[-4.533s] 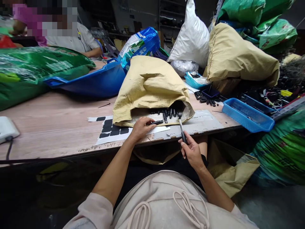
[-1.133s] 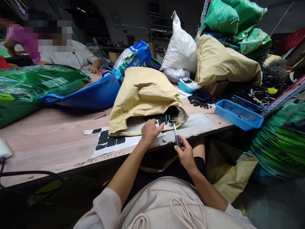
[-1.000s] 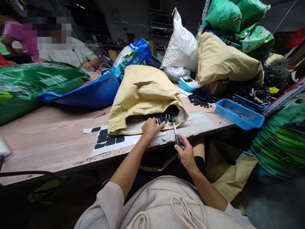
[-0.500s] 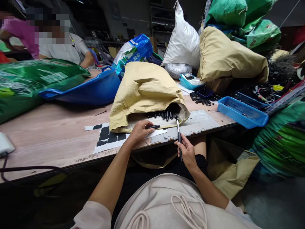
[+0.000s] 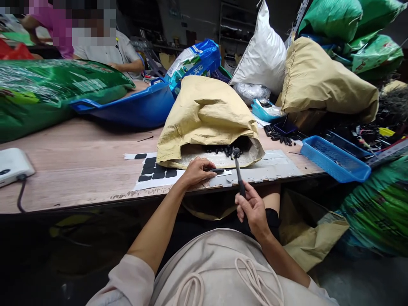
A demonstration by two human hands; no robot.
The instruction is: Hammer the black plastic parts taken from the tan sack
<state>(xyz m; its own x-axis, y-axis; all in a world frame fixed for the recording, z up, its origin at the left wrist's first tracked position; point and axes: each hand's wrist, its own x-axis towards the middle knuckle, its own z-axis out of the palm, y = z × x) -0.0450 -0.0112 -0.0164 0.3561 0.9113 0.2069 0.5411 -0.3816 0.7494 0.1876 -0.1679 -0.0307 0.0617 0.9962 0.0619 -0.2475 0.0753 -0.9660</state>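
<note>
My left hand (image 5: 200, 171) pinches a slim black rod-like piece (image 5: 218, 171) between thumb and fingers, low over the table's front edge. In my right hand (image 5: 252, 207) is a small hammer (image 5: 238, 176) with a dark grip, a metal shaft and a round black head. The grip is wrapped by my fingers, and the head points away from me, in front of the bag's mouth. A yellow paper bag (image 5: 212, 112) lies with its opening towards me. Several small black parts (image 5: 228, 150) show inside it.
Beneath my hands lie a grey board (image 5: 269, 170) and a white sheet with black pads (image 5: 157, 170). A blue basin (image 5: 127, 110) and green sack (image 5: 63, 93) stand left; a blue basket (image 5: 334, 159) sits right. Another person (image 5: 127, 53) works across the table.
The view has shifted, so the table things appear farther right. The hammer's head has risen slightly against the bag's mouth. Both hands keep their grips.
</note>
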